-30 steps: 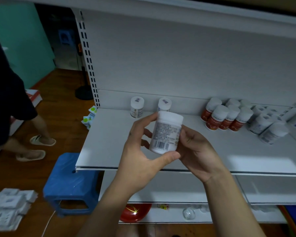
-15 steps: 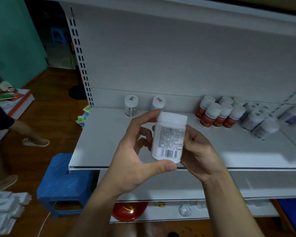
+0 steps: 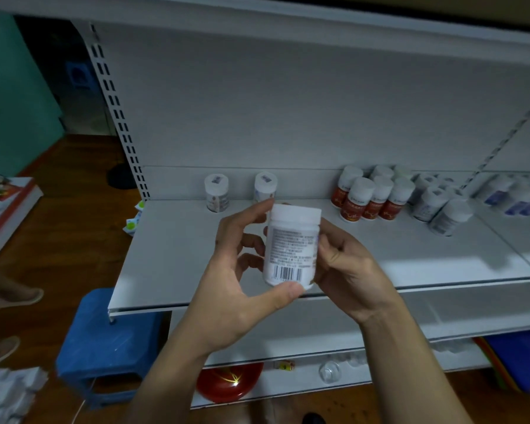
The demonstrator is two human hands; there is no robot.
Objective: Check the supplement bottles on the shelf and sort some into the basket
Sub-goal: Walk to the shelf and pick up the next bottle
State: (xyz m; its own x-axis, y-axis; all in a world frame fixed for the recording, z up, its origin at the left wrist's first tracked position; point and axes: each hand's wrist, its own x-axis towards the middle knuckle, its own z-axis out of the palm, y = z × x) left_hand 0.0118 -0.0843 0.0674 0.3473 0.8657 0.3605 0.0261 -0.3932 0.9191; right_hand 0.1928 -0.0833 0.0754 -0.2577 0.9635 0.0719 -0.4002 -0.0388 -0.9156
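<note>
The white bottle (image 3: 291,246) is held upright above the near edge of the shelf (image 3: 178,258), between both grips. The left grip (image 3: 242,283) pinches it, thumb under the base and forefinger at the cap. The right grip (image 3: 349,270) curls round its right side.

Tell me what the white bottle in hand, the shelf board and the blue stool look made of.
White bottle: looks like opaque plastic, smooth and dull, with a printed label and barcode wrapped round it. Shelf board: probably painted sheet metal, flat white, thin folded front edge. Blue stool: likely moulded plastic, one even colour, rounded corners, faint gloss.
</note>
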